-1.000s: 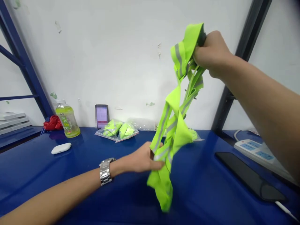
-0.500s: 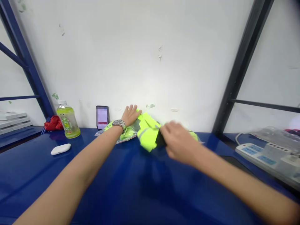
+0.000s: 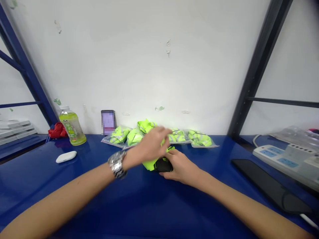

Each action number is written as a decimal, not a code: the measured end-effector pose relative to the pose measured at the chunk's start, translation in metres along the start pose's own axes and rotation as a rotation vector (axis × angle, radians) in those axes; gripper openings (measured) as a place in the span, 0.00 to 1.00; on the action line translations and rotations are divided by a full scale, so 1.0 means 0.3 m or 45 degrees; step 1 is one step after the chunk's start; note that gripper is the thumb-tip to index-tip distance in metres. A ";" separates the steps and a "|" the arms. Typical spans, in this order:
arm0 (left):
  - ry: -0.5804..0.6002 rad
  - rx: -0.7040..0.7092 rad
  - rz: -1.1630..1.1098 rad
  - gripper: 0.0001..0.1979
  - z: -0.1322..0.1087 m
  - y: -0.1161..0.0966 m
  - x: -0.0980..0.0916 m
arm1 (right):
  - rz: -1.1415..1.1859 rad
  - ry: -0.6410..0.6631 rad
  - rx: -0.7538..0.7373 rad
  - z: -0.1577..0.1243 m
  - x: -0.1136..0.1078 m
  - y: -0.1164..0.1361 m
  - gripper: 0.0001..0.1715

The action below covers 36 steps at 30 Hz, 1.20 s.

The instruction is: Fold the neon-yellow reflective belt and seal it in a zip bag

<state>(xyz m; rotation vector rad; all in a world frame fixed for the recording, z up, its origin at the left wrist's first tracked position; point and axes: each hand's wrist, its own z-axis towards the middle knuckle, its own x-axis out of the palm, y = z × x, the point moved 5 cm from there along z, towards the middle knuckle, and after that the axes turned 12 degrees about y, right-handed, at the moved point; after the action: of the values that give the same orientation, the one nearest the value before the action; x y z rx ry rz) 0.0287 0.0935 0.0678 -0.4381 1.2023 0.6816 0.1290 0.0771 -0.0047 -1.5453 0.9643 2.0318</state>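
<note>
A neon-yellow reflective vest [image 3: 149,166], bunched into a small bundle with a black part at its near end, lies low over the blue table. My right hand [image 3: 178,165] grips it from the right, thumb below the black part and fingers above. Across the top of the bundle reaches my left hand [image 3: 153,143], wearing a metal watch [image 3: 117,164]. Its fingers are smeared by motion and hide part of the vest, so their grip is unclear. Behind both hands sit several clear bags of similar yellow vests, one bag [image 3: 201,138] to the right and another bag [image 3: 117,136] to the left.
At the left stand a drink bottle [image 3: 72,127], a white earbud case [image 3: 66,156] and a red cloth [image 3: 57,130]. A phone [image 3: 108,122] leans on the wall. To the right lie a black phone-like slab [image 3: 269,184] and a power strip [image 3: 281,159].
My left hand has come from the bags at the back to over the bundle. My right hand has lowered slightly, and the vest is now more compact and nearer. More bags show behind.
</note>
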 end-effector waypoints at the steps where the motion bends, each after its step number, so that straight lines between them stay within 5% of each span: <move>1: 0.023 0.123 -0.007 0.14 -0.043 -0.064 0.024 | 0.025 -0.035 -0.051 0.003 0.008 -0.002 0.16; 3: 0.073 0.175 0.045 0.14 -0.119 -0.120 0.079 | 0.062 -0.096 -0.112 0.002 0.017 -0.012 0.19; 8: 0.225 0.188 -0.033 0.15 -0.205 -0.038 0.171 | 0.066 -0.058 -0.137 -0.010 0.011 -0.033 0.28; 20: 0.135 0.206 -0.033 0.15 -0.217 -0.034 0.188 | 0.109 0.079 -0.289 -0.073 -0.019 -0.028 0.39; 36: 0.107 0.247 0.218 0.07 -0.199 -0.036 0.218 | -0.005 0.066 -0.233 -0.053 -0.016 -0.005 0.30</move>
<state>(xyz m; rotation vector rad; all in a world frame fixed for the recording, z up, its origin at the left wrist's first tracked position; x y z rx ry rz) 0.0077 0.0635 -0.0135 -0.2045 1.3828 0.6900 0.1421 0.0669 -0.0028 -1.6991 0.8118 2.1376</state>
